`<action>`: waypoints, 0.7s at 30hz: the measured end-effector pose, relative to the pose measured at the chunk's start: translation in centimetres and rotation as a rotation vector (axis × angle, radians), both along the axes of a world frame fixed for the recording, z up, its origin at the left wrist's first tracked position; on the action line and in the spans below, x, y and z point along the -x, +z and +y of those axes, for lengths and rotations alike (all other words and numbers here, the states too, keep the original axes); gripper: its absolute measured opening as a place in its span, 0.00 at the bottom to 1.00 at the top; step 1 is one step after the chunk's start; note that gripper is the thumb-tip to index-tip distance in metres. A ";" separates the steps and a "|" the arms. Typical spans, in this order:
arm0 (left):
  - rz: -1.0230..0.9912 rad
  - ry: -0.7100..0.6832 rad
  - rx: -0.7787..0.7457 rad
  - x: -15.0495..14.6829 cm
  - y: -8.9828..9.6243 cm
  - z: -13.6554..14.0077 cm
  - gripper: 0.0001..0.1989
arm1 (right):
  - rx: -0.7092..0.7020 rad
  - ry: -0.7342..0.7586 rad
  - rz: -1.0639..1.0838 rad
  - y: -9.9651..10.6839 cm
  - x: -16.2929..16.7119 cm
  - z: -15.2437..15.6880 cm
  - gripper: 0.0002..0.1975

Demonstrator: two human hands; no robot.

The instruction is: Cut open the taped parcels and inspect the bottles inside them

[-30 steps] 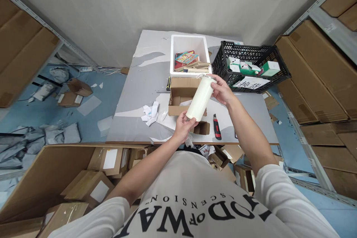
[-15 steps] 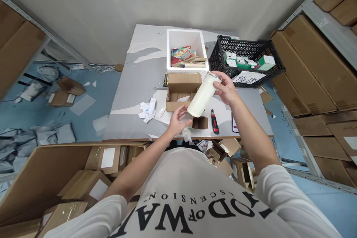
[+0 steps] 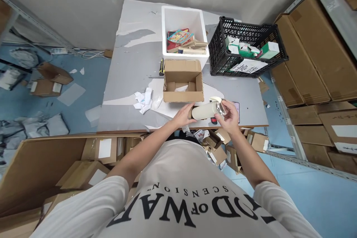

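A cream-coloured bottle (image 3: 205, 111) with a shiny metal lid and a pale carry loop lies nearly level over the table's front edge. My right hand (image 3: 229, 116) grips it at the lid end, fingers closed. At the other end my left hand (image 3: 183, 115) is closed around a small brown cardboard box (image 3: 190, 113), mostly hidden by hand and bottle. The bottle's base is against this box; whether it is inside, I cannot tell. Just behind stands an open cardboard box (image 3: 182, 97) with a scrap of white paper in it.
Behind are a white foam box (image 3: 164, 33) with books and a black crate (image 3: 216, 54) with green-white packages. Crumpled paper (image 3: 144, 100) lies left. A red-black cutter (image 3: 214, 121) and a phone (image 3: 237, 108) are partly hidden near my right hand. Cartons stand below the table.
The bottle has come down and tipped from slanted to nearly level. My left hand, open before, has closed at the small box by its base. The view has shifted slightly.
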State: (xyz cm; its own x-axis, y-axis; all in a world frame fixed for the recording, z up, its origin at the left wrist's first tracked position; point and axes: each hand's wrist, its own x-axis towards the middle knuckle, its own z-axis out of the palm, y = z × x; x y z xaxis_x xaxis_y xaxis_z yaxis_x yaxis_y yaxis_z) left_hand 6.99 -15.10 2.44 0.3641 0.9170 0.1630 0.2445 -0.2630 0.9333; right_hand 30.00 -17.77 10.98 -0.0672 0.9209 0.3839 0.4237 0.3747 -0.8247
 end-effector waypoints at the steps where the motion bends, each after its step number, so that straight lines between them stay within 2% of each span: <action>1: 0.013 0.003 -0.008 0.0 -0.1 -0.1 0.45 | 0.020 0.007 -0.044 -0.2 0.2 -0.2 0.26; 6: 0.005 -0.002 0.019 0.2 -0.1 0.0 0.44 | 0.062 0.200 -0.356 0.4 0.8 0.4 0.33; 10: -0.069 0.008 0.090 0.2 0.0 0.3 0.43 | 0.073 0.374 -0.656 1.4 1.4 1.8 0.29; 14: -0.130 0.005 0.130 0.2 0.1 0.4 0.41 | 0.102 0.436 -1.008 1.5 2.7 3.3 0.27; 21: -0.209 0.022 0.238 0.3 0.3 0.4 0.40 | 0.079 0.537 -1.191 -0.6 4.5 5.1 0.28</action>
